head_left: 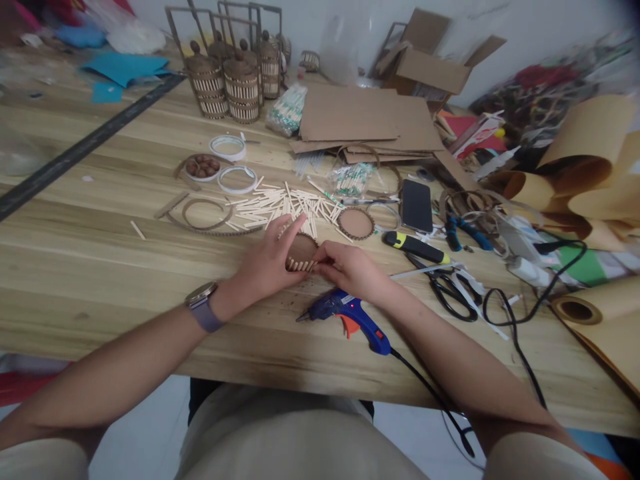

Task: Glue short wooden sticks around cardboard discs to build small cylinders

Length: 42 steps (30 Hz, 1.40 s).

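Note:
My left hand [267,263] and my right hand [347,267] meet over a small round cardboard disc [301,251] with short wooden sticks standing along its near rim. The left hand steadies the disc from the left, one finger stretched out over it. The right hand pinches the row of sticks at the disc's right side. A loose pile of short wooden sticks [285,203] lies just beyond the hands. A blue hot glue gun [350,319] with an orange trigger lies on the wooden table [100,253] right below my right wrist.
Scissors [453,287], a yellow-black utility knife [415,247], a phone [417,205] and a black cable [520,313] lie to the right. Cardboard rings, tape rolls [227,147], flat cardboard sheets [365,117] and finished stick baskets [240,87] sit farther back. Paper rolls crowd the right edge.

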{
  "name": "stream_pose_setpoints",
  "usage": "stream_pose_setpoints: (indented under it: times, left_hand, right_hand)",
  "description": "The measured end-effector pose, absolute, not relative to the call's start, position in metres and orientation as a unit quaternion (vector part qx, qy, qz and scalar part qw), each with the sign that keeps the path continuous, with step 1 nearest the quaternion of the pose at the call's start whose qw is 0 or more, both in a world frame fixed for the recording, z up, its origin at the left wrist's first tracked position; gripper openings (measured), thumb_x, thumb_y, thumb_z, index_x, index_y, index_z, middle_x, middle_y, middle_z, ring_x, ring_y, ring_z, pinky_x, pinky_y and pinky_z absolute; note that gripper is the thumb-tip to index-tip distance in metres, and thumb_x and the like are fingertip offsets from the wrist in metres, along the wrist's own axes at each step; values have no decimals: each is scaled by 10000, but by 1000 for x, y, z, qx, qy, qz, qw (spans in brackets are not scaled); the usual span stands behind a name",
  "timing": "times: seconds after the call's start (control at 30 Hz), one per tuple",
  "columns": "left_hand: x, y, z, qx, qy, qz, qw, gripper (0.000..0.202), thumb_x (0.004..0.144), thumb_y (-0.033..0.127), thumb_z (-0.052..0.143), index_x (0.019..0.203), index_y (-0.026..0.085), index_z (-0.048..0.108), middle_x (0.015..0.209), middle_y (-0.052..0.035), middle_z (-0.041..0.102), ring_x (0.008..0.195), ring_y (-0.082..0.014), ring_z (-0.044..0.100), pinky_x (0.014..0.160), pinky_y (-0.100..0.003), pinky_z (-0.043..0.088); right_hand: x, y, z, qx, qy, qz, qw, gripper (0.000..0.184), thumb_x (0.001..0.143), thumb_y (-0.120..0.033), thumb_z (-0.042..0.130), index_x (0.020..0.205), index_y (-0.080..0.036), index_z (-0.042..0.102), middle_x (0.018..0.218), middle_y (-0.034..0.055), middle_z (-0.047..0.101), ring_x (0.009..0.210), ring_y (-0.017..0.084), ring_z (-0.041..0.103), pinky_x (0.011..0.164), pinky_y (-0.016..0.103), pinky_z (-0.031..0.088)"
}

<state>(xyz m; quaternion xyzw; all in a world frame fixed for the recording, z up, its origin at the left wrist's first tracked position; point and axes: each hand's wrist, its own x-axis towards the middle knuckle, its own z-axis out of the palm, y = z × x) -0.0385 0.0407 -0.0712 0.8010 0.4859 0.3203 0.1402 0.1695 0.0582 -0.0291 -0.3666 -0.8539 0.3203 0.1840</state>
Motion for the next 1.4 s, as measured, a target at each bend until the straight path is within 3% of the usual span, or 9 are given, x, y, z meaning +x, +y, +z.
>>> stream_pose_setpoints:
  times: [0.47,0.7,0.83,0.9,0.93,1.03,1.2,1.3,1.4]
  left_hand:
    - [-41,41,-73,805,481,312,154,1023,703,333,837,1530,242,241,1491,-177,370,1415,-360,353,1153,-569,343]
    - [-41,41,-72,802,488,308,154,999,714,372,832,1520,244,256,1482,-187,368,1410,-368,368,1141,-579,360]
    - [-43,42,-72,803,478,312,170,1013,716,389,828,1529,271,235,1494,-176,353,1419,-374,353,1138,-585,365]
    - [-45,42,-72,803,477,309,180,1018,720,376,822,1535,287,218,1504,-167,337,1428,-376,337,1140,-589,361]
    - [-45,41,-71,802,478,308,182,1024,720,364,822,1538,291,210,1510,-164,327,1434,-376,325,1145,-591,351]
    - [-44,38,-69,802,485,304,170,1070,697,346,843,1543,300,191,1531,-163,294,1452,-384,290,1165,-602,315]
    - [-36,33,-66,796,503,313,123,1140,653,344,888,1541,287,175,1537,-183,269,1452,-399,280,1172,-606,300]
    - [-31,33,-67,789,515,317,112,1151,653,324,889,1541,308,157,1545,-173,255,1453,-402,277,1157,-608,327]
    - [-29,33,-68,783,520,322,113,1124,672,282,867,1540,332,155,1540,-156,264,1448,-401,286,1141,-608,354]
  right_hand:
    - [169,59,-35,-338,-874,297,185,72,878,-134,530,874,-197,565,852,47,656,769,177,591,697,260,432]
    - [170,58,-33,-355,-868,300,177,38,883,-172,551,907,-196,569,849,38,639,746,171,586,678,268,432]
    - [174,57,-21,-364,-870,276,186,166,865,-233,612,1021,-190,573,887,38,616,698,154,553,633,266,414]
    - [181,54,-10,-390,-867,247,187,112,874,-267,611,953,-199,569,852,29,604,684,152,538,619,265,394]
    - [186,51,-4,-406,-865,234,178,89,887,-285,599,883,-206,557,811,22,595,673,152,530,612,265,382]
    - [204,36,11,-454,-855,230,96,246,918,-363,578,731,-222,504,680,0,562,605,150,500,572,269,338]
    - [225,-1,12,-531,-802,270,-56,286,841,-423,684,725,-227,510,688,12,612,570,167,512,536,284,306]
    - [226,-14,0,-551,-781,289,-63,257,772,-372,738,771,-227,526,727,19,628,594,179,530,546,283,330]
    - [225,-18,-11,-550,-785,284,-34,164,767,-273,670,771,-225,513,706,11,601,582,166,501,548,277,335]
